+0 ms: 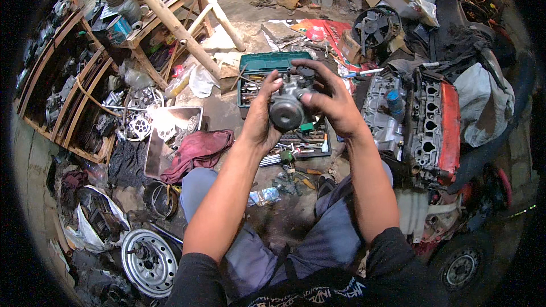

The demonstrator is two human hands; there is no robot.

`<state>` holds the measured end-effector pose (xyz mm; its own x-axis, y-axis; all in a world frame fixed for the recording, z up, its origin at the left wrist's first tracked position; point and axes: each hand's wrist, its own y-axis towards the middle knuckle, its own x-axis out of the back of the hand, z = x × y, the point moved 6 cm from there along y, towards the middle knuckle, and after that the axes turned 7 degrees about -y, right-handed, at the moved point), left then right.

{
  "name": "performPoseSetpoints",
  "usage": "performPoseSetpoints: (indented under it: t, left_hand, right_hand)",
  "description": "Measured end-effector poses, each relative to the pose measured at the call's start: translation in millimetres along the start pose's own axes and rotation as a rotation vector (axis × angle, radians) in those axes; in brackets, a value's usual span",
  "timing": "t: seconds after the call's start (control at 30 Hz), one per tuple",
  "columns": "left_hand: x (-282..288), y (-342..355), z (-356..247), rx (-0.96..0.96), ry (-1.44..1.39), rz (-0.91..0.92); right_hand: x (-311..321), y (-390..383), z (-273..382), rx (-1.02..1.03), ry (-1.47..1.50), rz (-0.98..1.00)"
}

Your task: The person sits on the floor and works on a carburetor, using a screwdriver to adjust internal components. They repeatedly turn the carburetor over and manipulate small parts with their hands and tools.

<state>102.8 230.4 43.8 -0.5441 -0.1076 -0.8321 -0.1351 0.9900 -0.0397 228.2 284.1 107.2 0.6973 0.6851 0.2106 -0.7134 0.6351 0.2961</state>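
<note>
Between both hands, in front of my chest, I hold up a grey metal carburetor (288,111) with a round black-centred end turned toward me. My left hand (259,112) wraps its left side, the thumb and fingers closed against the body. On the other side my right hand (336,104) grips it, with fingers curled over the top and the thumb pressing the upper face. Below and behind it lie a green toolbox (272,59) and a tray of sockets and tools (296,151), partly hidden by my hands.
An engine cylinder head (425,128) and a silver engine cover (380,113) stand at the right. A metal bin (153,156) with a maroon cloth (199,152) is at the left, near wooden shelves (74,94). A steel wheel (149,262) lies at lower left; a wooden ladder (170,20) leans behind.
</note>
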Motion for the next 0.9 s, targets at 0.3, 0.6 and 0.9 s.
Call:
performPoseSetpoints:
  t: [0.3,0.6,0.9]
  left_hand:
    - [-31,31,38,-0.069,0.608,0.027]
    - [-7,51,61,-0.197,0.635,-0.029]
    - [65,54,70,-0.063,0.798,-0.124]
  right_hand:
    - [75,-8,-40,-0.057,0.235,-0.451]
    - [69,-18,-59,-0.203,-0.020,-0.515]
    - [35,-24,-140,-0.297,-0.047,-0.347]
